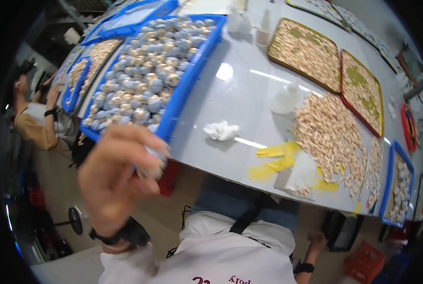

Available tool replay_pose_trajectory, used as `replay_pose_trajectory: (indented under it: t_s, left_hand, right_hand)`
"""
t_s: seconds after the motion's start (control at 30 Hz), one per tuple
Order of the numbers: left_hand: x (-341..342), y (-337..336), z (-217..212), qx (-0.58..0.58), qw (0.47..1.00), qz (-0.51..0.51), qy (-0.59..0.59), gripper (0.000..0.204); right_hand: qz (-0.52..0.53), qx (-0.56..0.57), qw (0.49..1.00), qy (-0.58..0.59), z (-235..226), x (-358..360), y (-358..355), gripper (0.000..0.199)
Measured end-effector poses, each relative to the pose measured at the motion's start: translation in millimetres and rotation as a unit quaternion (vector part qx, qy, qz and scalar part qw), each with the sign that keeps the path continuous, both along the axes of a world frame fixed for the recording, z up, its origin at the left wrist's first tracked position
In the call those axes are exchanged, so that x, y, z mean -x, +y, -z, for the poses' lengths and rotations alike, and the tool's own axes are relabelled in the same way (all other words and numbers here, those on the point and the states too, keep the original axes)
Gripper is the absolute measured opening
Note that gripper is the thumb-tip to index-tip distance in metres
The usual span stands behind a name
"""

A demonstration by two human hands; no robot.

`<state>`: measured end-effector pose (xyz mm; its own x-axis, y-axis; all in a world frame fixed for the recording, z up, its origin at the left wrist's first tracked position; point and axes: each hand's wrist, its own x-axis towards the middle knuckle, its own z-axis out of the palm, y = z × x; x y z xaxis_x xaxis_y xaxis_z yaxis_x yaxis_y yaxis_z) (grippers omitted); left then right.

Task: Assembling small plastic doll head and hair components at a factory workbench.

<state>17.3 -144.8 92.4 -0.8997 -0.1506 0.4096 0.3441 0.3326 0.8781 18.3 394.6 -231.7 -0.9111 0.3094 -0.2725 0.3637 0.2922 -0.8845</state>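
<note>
My left hand (112, 175), blurred by motion, is raised at the near edge of a blue tray (185, 92). Its fingers are closed round a small pale blue-grey piece (151, 163), mostly hidden by the fingertips. Rounded blue-and-cream pieces (147, 66) of similar colour fill that tray. Off the table, low at the right beside my body, hangs my right hand (317, 240). It is small in view, and its fingers are not clear enough to read.
A crumpled white tissue (222, 131) lies mid-table. To its right spreads a heap of small peach pieces (325, 132), with yellow tape (278, 158) at its near side. Two trays (304, 54) and clear bottles (263, 31) stand beyond. Another person (36, 118) works at far left.
</note>
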Motion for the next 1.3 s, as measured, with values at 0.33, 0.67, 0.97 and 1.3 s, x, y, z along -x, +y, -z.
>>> replay_pose_trajectory:
  t_s: [0.33, 0.67, 0.97, 1.3]
  left_hand:
    - [26, 82, 81, -0.358, 0.915, 0.168, -0.08, 0.032]
    - [48, 99, 97, -0.434, 0.862, 0.233, -0.119, 0.032]
    - [52, 87, 113, -0.411, 0.881, 0.224, -0.062, 0.038]
    - [56, 93, 105, -0.349, 0.922, 0.096, -0.135, 0.044]
  right_hand:
    - [-0.054, 0.019, 0.998, 0.008, -178, 21, -115, 0.012]
    - [-0.259, -0.002, 0.93, 0.26, -277, 100, -207, 0.016]
    - [-0.264, 0.002, 0.917, 0.299, -273, 122, -234, 0.018]
    - [-0.286, -0.085, 0.902, 0.314, -267, 125, -248, 0.015]
